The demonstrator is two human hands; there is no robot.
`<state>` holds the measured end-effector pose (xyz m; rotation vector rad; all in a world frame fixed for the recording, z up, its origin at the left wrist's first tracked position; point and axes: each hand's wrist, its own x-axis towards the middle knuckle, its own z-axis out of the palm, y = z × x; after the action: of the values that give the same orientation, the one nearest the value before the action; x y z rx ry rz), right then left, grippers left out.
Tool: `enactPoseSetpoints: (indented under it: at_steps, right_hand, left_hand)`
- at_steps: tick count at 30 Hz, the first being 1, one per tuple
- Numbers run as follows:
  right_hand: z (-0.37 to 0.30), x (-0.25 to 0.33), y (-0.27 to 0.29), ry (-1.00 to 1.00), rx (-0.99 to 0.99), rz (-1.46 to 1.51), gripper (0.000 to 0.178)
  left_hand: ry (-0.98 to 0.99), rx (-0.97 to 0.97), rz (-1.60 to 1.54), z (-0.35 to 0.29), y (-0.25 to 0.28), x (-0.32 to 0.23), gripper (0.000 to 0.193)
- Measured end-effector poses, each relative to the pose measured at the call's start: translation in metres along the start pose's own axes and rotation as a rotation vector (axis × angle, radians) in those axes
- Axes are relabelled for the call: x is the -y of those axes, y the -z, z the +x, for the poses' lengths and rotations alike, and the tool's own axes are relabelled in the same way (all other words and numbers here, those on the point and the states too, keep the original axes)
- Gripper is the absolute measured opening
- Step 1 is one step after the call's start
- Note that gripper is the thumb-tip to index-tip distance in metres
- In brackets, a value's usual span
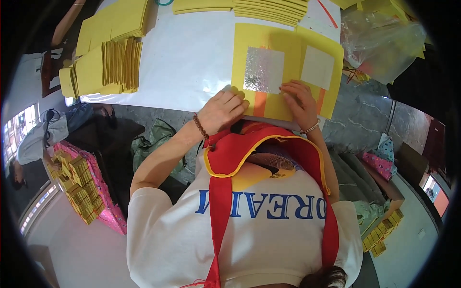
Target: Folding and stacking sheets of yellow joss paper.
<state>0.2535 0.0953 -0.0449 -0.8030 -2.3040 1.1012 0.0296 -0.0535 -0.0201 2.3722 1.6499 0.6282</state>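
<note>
Yellow paper sheets (297, 109) lie at the table's near edge, partly overlapping. On the left sheet is a shiny silver foil square (264, 69) with an orange strip (260, 104) below it; the right one bears a paler square (317, 67) and another orange strip. My left hand (224, 110) is closed at the near left corner of the left sheet, its fingers curled over the paper's edge. Between the two squares, my right hand (301, 102) rests on the paper, thumb apart from its bent fingers, fingertips by the foil's lower right corner.
Stacks of folded yellow paper (120, 66) stand at the table's left, with another pile (271, 8) at the far edge. A red stick (328, 13) and a clear plastic bag (384, 45) are at the far right. Tied yellow bundles (79, 185) sit lower left, near another person.
</note>
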Motion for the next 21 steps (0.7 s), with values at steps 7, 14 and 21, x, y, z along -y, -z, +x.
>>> enactPoseSetpoints:
  at_steps: [7,14,21]
  right_hand:
    - [-0.003,-0.005,0.002,-0.176,-0.031,0.394,0.032]
    - [-0.007,-0.012,0.002,-0.12,0.023,0.488,0.031]
    - [-0.008,-0.016,-0.003,-0.179,-0.011,0.274,0.036]
  left_hand:
    - [0.323,-0.05,-0.444,0.006,0.008,0.009,0.012]
    - [0.643,0.012,-0.686,0.01,0.007,0.013,0.016]
    - [0.663,0.007,-0.698,0.01,0.007,0.011,0.017]
